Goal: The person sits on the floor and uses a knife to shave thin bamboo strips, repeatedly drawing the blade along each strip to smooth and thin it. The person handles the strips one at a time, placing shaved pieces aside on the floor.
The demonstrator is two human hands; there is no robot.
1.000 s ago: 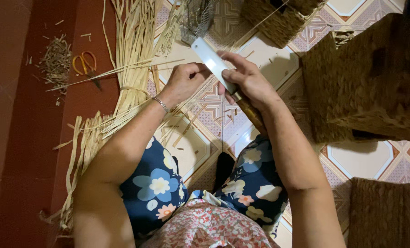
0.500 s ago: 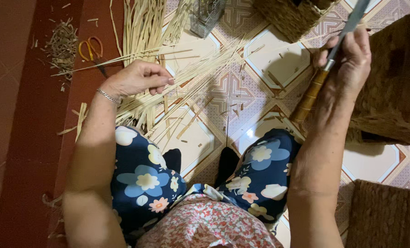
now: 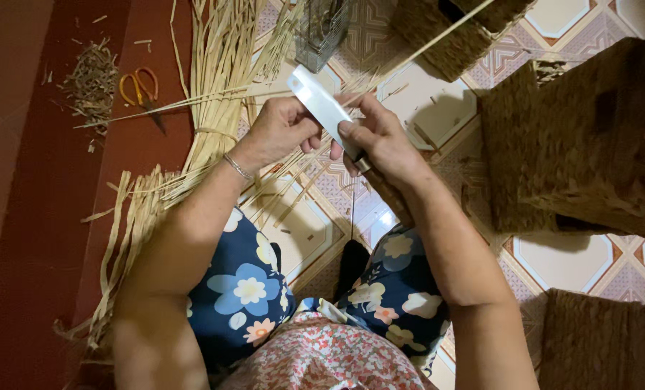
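1. Fingers. The left hand (image 3: 282,130) is curled shut, its fingertips (image 3: 314,141) pinched on a thin straw strand (image 3: 192,102). The right hand (image 3: 380,141) is wrapped closed round the knife (image 3: 322,108), forefinger (image 3: 351,130) laid along the flat of the blade, the wooden handle running down under the palm.
2. Far left, on the red floor: a heap of dark straw trimmings (image 3: 91,83), and just beside it orange-handled scissors (image 3: 142,90), well apart from both hands.
3. Left of centre: a sheaf of pale straw (image 3: 217,87), lying long-wise up and down the view, fanned out at its lower end by the person's left knee.
4. Centre: the strand runs nearly level from beyond the scissors to the left hand's pinch, and a like strand carries on past the blade, rising to the upper right. The blade slants from upper left to lower right, so it crosses the strand's long axis at an angle. The crossing point lies between the two hands, touching or nearly so; exact contact cannot be told. The left hand is the nearer to the strand, the right to the blade.
5. Top centre: a wire container (image 3: 322,32).
6. Right: woven brown baskets (image 3: 582,137) standing on the patterned tile floor (image 3: 575,260).
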